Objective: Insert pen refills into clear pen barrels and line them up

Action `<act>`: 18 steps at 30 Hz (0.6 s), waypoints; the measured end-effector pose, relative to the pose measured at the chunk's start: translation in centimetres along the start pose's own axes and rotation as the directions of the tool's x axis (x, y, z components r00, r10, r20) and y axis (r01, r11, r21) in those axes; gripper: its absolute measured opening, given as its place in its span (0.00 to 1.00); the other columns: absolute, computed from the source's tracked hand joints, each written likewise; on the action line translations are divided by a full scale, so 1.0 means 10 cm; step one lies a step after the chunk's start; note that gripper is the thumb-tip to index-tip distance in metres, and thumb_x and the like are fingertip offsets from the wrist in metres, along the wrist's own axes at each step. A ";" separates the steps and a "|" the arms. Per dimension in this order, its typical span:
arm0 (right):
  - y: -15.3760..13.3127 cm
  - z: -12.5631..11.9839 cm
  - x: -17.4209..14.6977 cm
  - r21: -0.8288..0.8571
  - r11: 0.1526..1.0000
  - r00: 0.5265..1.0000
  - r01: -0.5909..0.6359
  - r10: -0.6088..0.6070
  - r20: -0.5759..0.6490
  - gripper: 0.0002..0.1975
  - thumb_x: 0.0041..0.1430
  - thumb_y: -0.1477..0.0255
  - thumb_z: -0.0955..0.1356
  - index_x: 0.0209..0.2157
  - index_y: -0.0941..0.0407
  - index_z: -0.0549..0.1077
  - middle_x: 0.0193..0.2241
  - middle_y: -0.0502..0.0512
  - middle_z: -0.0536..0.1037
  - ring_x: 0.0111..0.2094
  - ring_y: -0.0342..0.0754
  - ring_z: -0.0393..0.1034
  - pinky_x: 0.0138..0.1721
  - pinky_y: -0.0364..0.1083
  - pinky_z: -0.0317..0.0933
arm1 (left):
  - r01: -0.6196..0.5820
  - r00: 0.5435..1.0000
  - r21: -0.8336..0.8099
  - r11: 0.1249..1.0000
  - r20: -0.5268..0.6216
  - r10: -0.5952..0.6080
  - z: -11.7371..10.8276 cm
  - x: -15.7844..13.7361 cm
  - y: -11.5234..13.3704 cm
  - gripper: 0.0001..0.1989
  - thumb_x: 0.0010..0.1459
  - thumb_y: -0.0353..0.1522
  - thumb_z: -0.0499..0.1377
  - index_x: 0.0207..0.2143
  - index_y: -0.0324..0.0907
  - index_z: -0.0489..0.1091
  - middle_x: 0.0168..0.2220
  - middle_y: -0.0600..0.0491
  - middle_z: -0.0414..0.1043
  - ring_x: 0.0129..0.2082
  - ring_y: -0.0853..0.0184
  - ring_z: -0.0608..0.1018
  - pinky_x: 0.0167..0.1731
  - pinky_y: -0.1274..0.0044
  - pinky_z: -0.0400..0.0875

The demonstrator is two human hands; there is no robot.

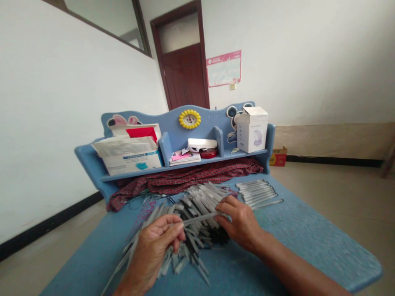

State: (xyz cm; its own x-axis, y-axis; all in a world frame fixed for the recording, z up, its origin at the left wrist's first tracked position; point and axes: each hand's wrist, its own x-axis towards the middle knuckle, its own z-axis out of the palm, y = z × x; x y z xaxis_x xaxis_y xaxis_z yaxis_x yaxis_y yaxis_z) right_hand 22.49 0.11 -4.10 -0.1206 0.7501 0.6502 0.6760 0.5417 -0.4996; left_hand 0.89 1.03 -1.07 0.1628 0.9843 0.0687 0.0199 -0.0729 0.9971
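Holding one tube [200, 218] over the pile [200, 199], my left hand [160, 236] and right hand [239, 220] both pinch it. To the right of the pile, a neat row [256, 191] looks done; the pile looks still to do.

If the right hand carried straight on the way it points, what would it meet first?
Past the tube it holds, the right hand would probably meet the piled tubes; its height above them is unclear.
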 end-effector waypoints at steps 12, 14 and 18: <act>-0.09 -0.64 0.08 -0.612 0.781 0.872 0.124 0.209 0.443 0.09 0.58 0.77 0.63 0.30 0.56 0.73 0.30 0.55 0.78 0.31 0.49 0.72 0.30 0.45 0.57 | -0.032 0.984 0.149 0.988 0.177 0.005 0.01 -0.06 -0.06 0.19 0.49 0.41 0.60 0.38 0.35 0.68 0.20 0.54 0.72 0.15 0.75 0.67 0.17 0.81 0.60; 0.11 -0.85 0.05 -0.690 0.722 0.823 0.061 0.354 0.443 0.09 0.57 0.77 0.63 0.30 0.56 0.74 0.32 0.57 0.79 0.35 0.52 0.74 0.32 0.45 0.58 | -0.037 0.987 0.186 0.982 0.160 0.007 0.00 -0.05 -0.06 0.18 0.49 0.41 0.60 0.37 0.35 0.68 0.19 0.55 0.71 0.14 0.75 0.67 0.17 0.82 0.59; 0.58 -1.07 -0.12 -0.764 0.644 0.737 -0.029 0.530 0.419 0.09 0.57 0.76 0.63 0.33 0.55 0.76 0.34 0.58 0.79 0.38 0.56 0.74 0.33 0.47 0.60 | -0.056 0.987 0.242 0.969 0.160 0.017 -0.01 -0.05 -0.07 0.16 0.50 0.40 0.59 0.35 0.36 0.68 0.18 0.56 0.70 0.15 0.75 0.66 0.17 0.82 0.59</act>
State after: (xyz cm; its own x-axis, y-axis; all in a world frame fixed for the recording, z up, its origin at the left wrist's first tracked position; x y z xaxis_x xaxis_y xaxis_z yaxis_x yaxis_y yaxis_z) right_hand 34.38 -1.70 -1.65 -0.0349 0.9991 -0.0249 0.9946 0.0371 0.0967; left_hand 0.70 0.58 -1.82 0.3190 0.9444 0.0794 0.2490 -0.1643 0.9545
